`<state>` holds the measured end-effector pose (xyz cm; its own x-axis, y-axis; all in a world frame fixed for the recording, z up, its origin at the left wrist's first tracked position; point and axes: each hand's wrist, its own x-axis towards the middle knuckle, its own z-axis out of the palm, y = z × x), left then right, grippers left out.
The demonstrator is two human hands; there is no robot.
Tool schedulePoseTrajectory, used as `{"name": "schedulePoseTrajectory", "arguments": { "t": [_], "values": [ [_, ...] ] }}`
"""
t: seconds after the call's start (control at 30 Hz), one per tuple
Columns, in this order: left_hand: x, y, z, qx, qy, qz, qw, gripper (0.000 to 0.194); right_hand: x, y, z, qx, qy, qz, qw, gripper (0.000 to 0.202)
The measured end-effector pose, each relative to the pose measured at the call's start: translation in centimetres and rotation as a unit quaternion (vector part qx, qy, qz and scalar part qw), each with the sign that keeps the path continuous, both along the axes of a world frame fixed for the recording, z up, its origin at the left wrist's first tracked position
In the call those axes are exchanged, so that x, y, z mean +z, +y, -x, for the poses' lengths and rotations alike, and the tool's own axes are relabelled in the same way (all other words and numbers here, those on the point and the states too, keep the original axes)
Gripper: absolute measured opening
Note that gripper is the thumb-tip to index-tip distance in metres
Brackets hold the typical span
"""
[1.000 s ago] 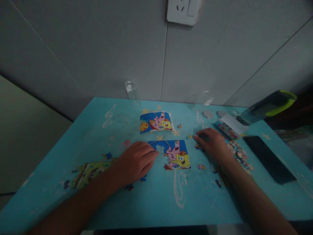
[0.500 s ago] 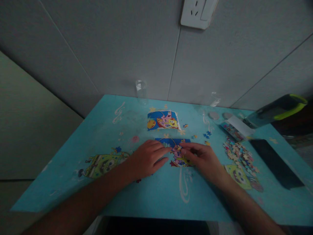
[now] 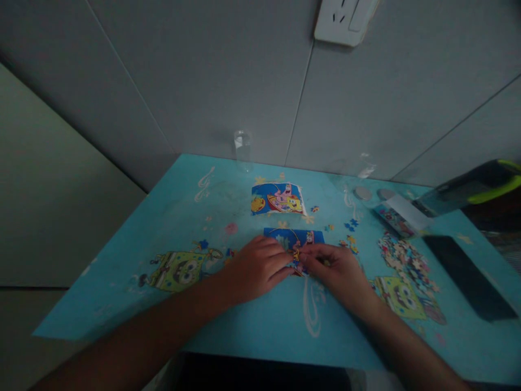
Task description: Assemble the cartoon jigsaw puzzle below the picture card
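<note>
A partly joined jigsaw puzzle, blue along its top with cartoon figures, lies near the middle of the table; my hands hide much of its lower part. My left hand rests over its left side, fingers stretched toward the centre. From the right, my right hand pinches a small yellowish puzzle piece between thumb and forefinger at the puzzle's surface. Both hands' fingertips nearly meet there. Just behind the puzzle lies a printed picture with a similar blue scene.
Several loose blue pieces lie right of the puzzle. Farther right are a heap of pieces, a small printed box, a dark flat slab and a bottle. A clear container stands by the wall.
My left hand has slid over the puzzle toward the right hand, and the fingertips are closer together. The whole view has shifted slightly.
</note>
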<state>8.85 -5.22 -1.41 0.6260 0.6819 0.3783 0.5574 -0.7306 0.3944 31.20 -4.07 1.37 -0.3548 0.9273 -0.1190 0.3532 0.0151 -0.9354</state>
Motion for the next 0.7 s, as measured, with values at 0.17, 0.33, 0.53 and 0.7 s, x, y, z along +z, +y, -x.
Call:
{"name": "schedulePoseTrajectory", "arguments": {
  "t": [0.17, 0.33, 0.53, 0.7],
  "values": [
    [-0.2, 0.2, 0.6, 0.013, 0.019, -0.027, 0.999, 0.016, -0.4, 0.4, -0.2, 0.016, -0.044, -0.021, 0.999, 0.021],
    [0.0, 0.3, 1.0, 0.016, 0.050, -0.040, 0.998, 0.016, -1.1, 0.7, -0.5, 0.026, -0.073, -0.047, 0.996, 0.021],
    [0.0, 0.0, 1.0, 0.008, 0.077, -0.071, 0.994, 0.017, -1.7, 0.7, -0.4, 0.037, -0.100, -0.100, 0.989, 0.015],
    [0.0, -0.2, 0.9, -0.020, 0.086, -0.088, 0.992, 0.016, -1.3, 0.7, -0.4, 0.054, -0.136, -0.140, 0.979, 0.014]
  ]
}}
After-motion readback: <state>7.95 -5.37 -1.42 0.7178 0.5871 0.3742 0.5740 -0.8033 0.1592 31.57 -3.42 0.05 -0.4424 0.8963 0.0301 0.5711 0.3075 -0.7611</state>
